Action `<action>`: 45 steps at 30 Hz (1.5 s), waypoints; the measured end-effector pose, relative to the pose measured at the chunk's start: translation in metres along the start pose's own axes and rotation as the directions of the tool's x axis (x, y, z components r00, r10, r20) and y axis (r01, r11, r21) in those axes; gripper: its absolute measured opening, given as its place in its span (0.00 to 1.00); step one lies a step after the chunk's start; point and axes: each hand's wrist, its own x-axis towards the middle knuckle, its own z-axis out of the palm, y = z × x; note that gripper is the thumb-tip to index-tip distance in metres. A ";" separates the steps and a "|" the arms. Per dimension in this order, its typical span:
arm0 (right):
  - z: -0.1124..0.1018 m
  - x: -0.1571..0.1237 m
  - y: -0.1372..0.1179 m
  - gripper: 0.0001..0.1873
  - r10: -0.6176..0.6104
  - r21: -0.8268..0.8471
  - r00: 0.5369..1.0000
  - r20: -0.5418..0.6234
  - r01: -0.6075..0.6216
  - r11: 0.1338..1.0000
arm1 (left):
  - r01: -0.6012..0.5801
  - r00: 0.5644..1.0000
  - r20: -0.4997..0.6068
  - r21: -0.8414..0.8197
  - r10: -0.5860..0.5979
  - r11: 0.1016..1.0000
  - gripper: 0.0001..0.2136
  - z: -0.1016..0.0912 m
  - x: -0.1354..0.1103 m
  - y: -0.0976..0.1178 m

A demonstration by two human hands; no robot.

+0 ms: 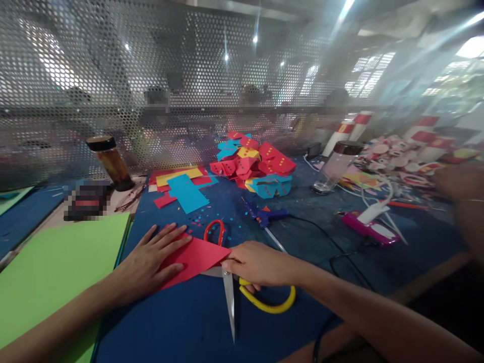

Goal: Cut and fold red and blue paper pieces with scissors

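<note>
Red paper (191, 258), a flat triangular piece, lies on the blue table (177, 322) directly in front of you; its long axis runs left to right, narrowing to a point on the right. Your left hand (151, 258) rests palm down on the wide left end, fingers spread; your right hand (260, 264) meets the pointed tip, fingertips pressed together on it. Yellow-handled scissors (229, 300) lie just under that hand, one blade pointing toward you; a green sheet (56, 272) lies to your left.
</note>
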 end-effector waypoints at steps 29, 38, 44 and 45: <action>-0.008 -0.003 0.005 0.15 0.010 0.000 0.999 -0.042 -0.010 1.000 | 0.071 0.996 -0.051 -0.108 -0.077 0.992 0.29 -0.008 -0.014 0.017; -0.006 -0.001 0.008 0.14 -0.009 -0.011 0.999 -0.044 0.008 1.000 | 0.023 0.999 -0.034 -0.070 -0.025 0.997 0.20 -0.016 -0.011 0.007; -0.006 0.005 0.003 0.16 -0.009 -0.040 0.999 -0.031 0.008 0.999 | 0.035 0.999 -0.012 -0.040 -0.036 0.999 0.20 -0.009 -0.012 0.000; -0.005 0.006 0.002 0.16 -0.010 -0.043 1.000 -0.028 0.009 0.999 | 0.040 0.999 -0.008 -0.042 -0.040 0.998 0.20 -0.009 -0.012 0.000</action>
